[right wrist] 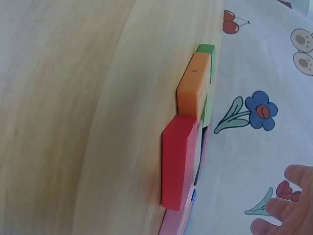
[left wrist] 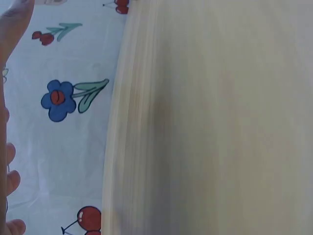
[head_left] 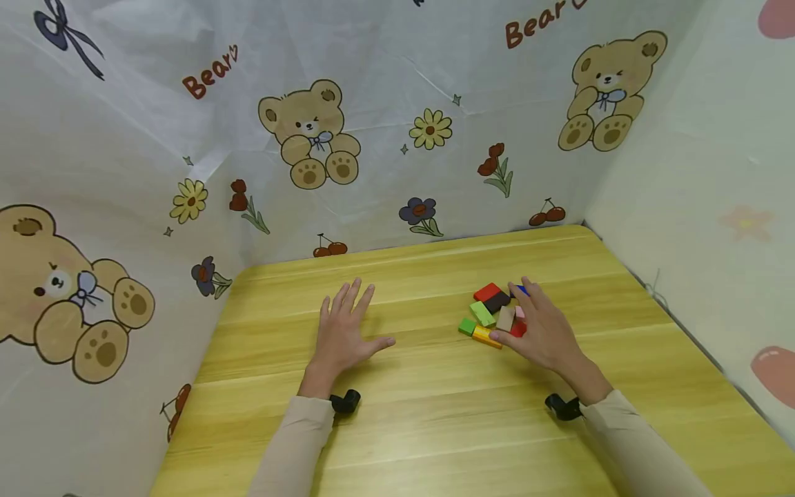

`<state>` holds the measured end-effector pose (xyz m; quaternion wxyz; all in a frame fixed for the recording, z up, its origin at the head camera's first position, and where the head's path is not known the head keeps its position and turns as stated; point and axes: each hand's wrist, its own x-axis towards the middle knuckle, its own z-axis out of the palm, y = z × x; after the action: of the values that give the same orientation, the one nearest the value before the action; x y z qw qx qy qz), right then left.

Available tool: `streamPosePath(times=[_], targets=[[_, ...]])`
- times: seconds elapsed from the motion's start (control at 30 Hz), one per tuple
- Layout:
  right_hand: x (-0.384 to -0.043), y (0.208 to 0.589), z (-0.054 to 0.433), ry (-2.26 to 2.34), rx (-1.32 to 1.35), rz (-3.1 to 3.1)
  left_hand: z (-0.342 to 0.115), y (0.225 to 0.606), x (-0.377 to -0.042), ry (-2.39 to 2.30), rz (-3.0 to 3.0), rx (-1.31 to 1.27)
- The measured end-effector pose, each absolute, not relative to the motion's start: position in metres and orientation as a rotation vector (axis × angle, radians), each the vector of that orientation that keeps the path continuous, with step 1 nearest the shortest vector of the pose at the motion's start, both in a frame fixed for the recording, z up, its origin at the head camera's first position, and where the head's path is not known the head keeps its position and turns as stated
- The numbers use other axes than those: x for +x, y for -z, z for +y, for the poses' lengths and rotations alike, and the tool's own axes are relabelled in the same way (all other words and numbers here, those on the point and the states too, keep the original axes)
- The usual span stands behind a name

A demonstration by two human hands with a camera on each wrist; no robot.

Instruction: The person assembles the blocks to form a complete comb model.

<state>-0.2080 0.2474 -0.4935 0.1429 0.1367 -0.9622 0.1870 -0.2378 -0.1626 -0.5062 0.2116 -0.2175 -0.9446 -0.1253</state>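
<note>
Small coloured blocks lie clustered on the wooden table (head_left: 397, 414), right of its middle. Among them are a red block (head_left: 487, 292), a black block (head_left: 497, 301), a light green block (head_left: 482, 314), a green block (head_left: 467, 326), an orange block (head_left: 486, 337) and a tan block (head_left: 506, 318). My right hand (head_left: 546, 331) spreads its fingers over the cluster's right side, partly hiding blue, pink and red blocks. In the right wrist view, that red block (right wrist: 178, 161) sits nearest the camera. Left of the cluster, my left hand (head_left: 344, 335) holds nothing, fingers spread above the tabletop.
A white sheet (head_left: 385, 90) printed with bears and flowers rises behind the table's back edge and along the left. Another pale printed sheet (head_left: 695, 179) stands along the right edge. Black straps with small devices (head_left: 345, 402) circle both wrists.
</note>
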Motion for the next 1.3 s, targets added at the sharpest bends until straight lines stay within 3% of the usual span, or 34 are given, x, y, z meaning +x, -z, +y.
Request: streamPosePath(times=[1.3], targets=[[-0.170, 0.509, 0.255, -1.008, -0.033, -2.847, -0.049, 0.529, -0.250, 0.726, -2.504, -0.866]])
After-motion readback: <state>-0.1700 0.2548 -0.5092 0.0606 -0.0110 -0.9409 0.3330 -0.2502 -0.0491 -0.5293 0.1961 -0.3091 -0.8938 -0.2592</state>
